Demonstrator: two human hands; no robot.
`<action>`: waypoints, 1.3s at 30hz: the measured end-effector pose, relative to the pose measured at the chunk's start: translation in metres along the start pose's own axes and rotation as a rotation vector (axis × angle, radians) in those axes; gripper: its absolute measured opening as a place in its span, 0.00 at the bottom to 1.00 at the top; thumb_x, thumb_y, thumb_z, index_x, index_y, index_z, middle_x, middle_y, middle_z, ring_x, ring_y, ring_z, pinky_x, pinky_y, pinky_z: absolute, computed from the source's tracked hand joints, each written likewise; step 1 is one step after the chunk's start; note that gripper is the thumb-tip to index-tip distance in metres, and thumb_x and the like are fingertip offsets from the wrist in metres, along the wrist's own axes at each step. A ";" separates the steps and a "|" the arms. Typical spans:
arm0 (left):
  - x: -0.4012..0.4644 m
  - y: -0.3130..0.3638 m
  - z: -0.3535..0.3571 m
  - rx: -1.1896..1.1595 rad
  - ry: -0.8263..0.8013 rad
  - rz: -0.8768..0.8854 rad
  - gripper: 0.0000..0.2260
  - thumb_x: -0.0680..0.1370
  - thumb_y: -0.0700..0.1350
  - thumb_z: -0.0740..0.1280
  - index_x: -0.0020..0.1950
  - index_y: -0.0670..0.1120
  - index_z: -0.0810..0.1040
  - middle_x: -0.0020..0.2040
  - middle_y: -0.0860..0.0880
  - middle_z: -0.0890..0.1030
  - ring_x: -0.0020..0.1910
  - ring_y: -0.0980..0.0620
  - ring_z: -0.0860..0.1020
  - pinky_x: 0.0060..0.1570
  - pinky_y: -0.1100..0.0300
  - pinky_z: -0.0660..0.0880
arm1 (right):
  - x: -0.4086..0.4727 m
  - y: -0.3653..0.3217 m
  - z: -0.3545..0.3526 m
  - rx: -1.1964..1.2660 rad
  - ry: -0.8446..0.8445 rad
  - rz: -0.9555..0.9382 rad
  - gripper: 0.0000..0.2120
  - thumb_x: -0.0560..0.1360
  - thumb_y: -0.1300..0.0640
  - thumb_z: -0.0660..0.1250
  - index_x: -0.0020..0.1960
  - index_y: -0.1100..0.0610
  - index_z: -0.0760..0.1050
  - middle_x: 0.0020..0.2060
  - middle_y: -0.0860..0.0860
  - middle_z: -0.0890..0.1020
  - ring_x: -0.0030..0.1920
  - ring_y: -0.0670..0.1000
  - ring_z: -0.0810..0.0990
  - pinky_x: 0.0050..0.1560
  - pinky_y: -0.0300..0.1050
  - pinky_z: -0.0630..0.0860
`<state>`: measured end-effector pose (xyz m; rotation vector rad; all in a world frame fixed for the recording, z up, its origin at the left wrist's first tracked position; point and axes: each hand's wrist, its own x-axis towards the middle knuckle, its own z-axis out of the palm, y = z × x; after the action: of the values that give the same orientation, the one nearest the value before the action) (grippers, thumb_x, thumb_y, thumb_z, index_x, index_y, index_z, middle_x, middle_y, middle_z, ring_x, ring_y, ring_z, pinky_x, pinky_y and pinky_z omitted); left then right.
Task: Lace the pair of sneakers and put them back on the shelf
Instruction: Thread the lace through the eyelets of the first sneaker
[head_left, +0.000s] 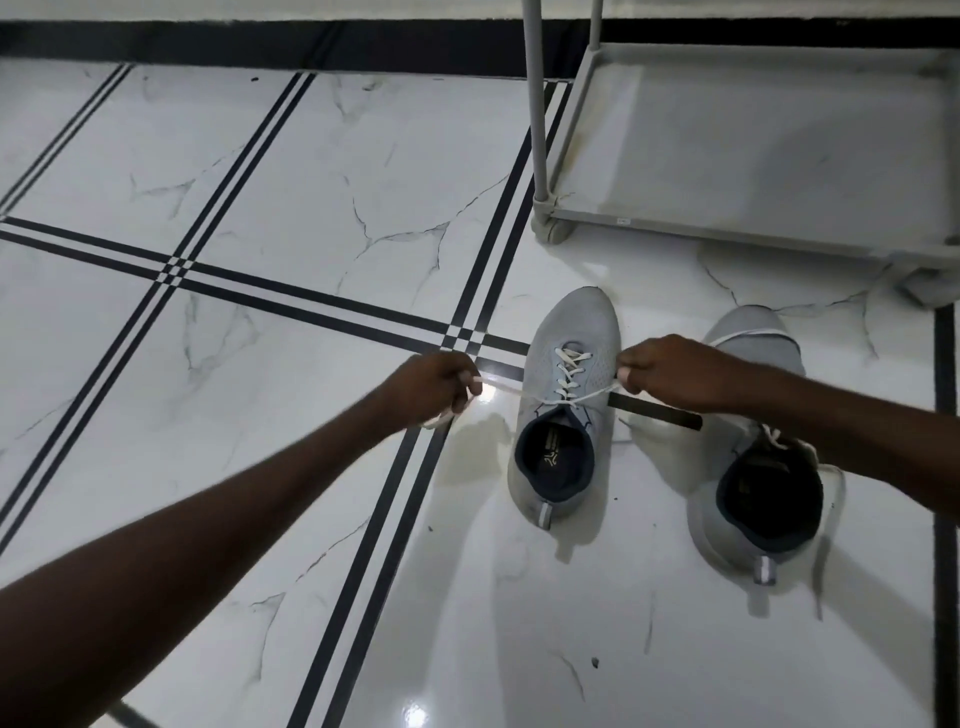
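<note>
The tiled floor (260, 182) fills most of the view, white with dark stripes; a grey shelf (753, 228) stands at the upper right, its bottom tier bare, likely where the pair belongs; two grey sneakers sit side by side just in front of it, toes toward it; the right sneaker (753, 467) lies partly under the forearm, its lace loose; the left sneaker (566, 415) is laced up to the top eyelets; the left hand (436, 387) and right hand (670, 371) are each closed on one end of the white lace (519, 392), drawn apart sideways, seemingly to tighten the crossings.
</note>
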<state>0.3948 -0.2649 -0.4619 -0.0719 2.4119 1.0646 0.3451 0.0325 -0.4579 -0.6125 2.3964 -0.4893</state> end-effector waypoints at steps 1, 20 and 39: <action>0.000 0.006 -0.009 -0.098 -0.045 -0.019 0.10 0.79 0.37 0.59 0.44 0.41 0.80 0.37 0.42 0.81 0.31 0.53 0.76 0.33 0.64 0.71 | 0.003 -0.003 -0.007 0.133 -0.010 0.029 0.13 0.79 0.57 0.61 0.37 0.57 0.73 0.33 0.52 0.77 0.33 0.49 0.76 0.36 0.44 0.69; 0.051 0.051 0.018 -0.689 -0.028 -0.076 0.10 0.74 0.51 0.72 0.47 0.45 0.82 0.34 0.49 0.77 0.33 0.54 0.77 0.37 0.61 0.71 | 0.021 -0.037 0.030 1.293 0.299 0.162 0.10 0.72 0.63 0.72 0.50 0.68 0.80 0.38 0.62 0.83 0.31 0.54 0.79 0.33 0.42 0.78; 0.072 0.045 0.033 -0.889 -0.330 -0.198 0.06 0.80 0.35 0.62 0.50 0.37 0.78 0.41 0.43 0.80 0.36 0.54 0.80 0.37 0.68 0.78 | 0.030 -0.040 0.035 0.806 0.512 0.039 0.14 0.75 0.66 0.66 0.52 0.48 0.79 0.33 0.54 0.85 0.28 0.52 0.83 0.33 0.48 0.82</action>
<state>0.3355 -0.1996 -0.4835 -0.3875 1.4626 1.7933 0.3580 -0.0233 -0.4793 -0.0709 2.3429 -1.6361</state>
